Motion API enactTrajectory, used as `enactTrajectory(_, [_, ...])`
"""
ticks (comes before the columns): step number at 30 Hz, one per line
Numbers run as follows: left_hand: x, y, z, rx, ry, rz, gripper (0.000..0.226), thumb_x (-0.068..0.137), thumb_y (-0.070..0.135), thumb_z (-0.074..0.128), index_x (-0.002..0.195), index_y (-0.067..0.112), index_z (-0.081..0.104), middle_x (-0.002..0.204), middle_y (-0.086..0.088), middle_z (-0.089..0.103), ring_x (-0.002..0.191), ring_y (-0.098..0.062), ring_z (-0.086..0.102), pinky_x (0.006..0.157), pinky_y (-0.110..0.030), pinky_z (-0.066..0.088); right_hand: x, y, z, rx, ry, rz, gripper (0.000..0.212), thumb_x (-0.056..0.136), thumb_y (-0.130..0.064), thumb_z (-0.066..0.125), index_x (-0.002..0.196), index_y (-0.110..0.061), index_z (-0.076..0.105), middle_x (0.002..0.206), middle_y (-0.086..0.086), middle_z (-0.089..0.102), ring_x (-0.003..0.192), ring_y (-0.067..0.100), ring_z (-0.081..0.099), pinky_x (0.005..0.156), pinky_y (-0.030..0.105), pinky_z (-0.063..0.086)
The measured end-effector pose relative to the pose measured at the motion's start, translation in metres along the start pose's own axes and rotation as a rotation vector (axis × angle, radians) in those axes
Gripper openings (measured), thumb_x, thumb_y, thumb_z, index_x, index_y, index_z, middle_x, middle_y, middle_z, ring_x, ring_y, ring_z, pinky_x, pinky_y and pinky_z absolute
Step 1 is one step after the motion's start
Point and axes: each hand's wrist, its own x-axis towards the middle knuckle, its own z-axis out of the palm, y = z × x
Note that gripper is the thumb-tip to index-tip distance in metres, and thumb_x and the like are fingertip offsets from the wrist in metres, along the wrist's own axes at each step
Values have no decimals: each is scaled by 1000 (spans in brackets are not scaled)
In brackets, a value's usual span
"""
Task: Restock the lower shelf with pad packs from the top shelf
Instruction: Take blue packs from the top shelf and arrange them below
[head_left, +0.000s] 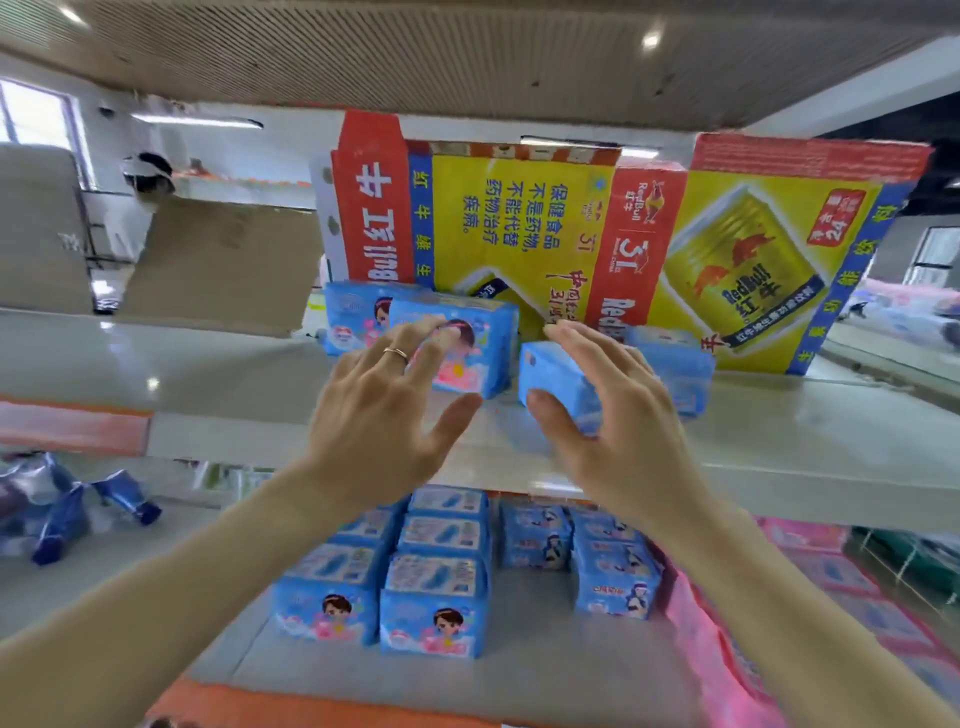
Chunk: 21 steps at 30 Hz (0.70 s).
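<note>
On the top shelf, a smooth, pale, glossy board, two soft blue film-wrapped pad packs sit near the front edge, just ahead of a printed red-and-yellow cardboard carton. The left hand is open, its fingers spread and nearly straight. Its fingertips lie on the printed face of the left pack, a pillow-shaped block bearing a cartoon face; a thin metal ring circles one finger. The right hand arches over the right pack, a plain-sided rectangular block. The thumb lies against its near face and the fingers reach across its top; whether they clamp it cannot be told. A further blue pack stands behind the left one. On the lower shelf, matching stocked packs stand in rows, with pink packs beside them to the right. A plain brown cardboard flap leans at upper left.
</note>
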Motion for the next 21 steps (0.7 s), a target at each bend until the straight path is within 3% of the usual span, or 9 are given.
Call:
enactTrajectory(4, [21,-60,5,-35,-43,-47,65,95,57,40,146,17,43,155,-2,42,139,-27,43,107,-47,39,37,-23,38,-59,-39,88,56,94,-35,63,144,-14,49,147,-1,51,135,17,44,104,17,27])
enactTrajectory(7, [37,-91,14,-59,-108,-45,62,98,54,45,148,18,40,153,0,42,135,-27,46,103,-47,41,49,-31,51,-233,-7,77,49,93,-35,63,135,-9,59,138,5,58,129,24,49,103,33,42])
enactTrajectory(9, [52,-105,20,-82,-147,-46,64,95,57,45,147,21,39,148,1,46,131,-27,48,98,-46,43,51,-32,54,-370,-72,97,40,90,-30,68,125,-10,65,128,4,64,121,25,53,93,40,51])
enactTrajectory(11, [69,-113,25,-127,-157,-79,63,94,59,46,146,23,39,144,1,48,128,-27,50,97,-47,45,53,-28,54,-482,-156,157,31,88,-21,68,119,-19,69,122,-3,67,114,23,54,84,37,51])
enactTrajectory(13, [81,-120,34,-193,-152,-113,60,95,58,49,143,23,39,143,1,49,127,-28,50,98,-49,46,54,-21,50,-603,-186,230,37,86,-12,68,119,-28,70,122,-7,66,113,24,53,86,35,47])
enactTrajectory(16, [88,-124,55,-290,-109,-119,55,95,52,53,138,20,41,137,-2,53,121,-30,53,93,-45,44,54,-12,47,-774,-138,366,37,82,-10,70,118,-22,71,121,1,64,117,27,48,86,36,45])
enactTrajectory(19, [90,-131,73,-337,-113,-193,55,94,52,56,132,15,43,131,-7,57,116,-34,55,88,-42,39,53,-16,62,-540,-62,278,38,77,2,64,113,-7,72,124,6,65,117,28,53,87,39,53])
enactTrajectory(21, [93,-136,80,-349,-140,-227,55,92,53,58,127,12,45,127,-10,58,111,-36,56,89,-43,39,58,-21,77,-363,-11,236,36,81,-2,61,116,-6,68,119,6,66,107,26,60,84,35,53])
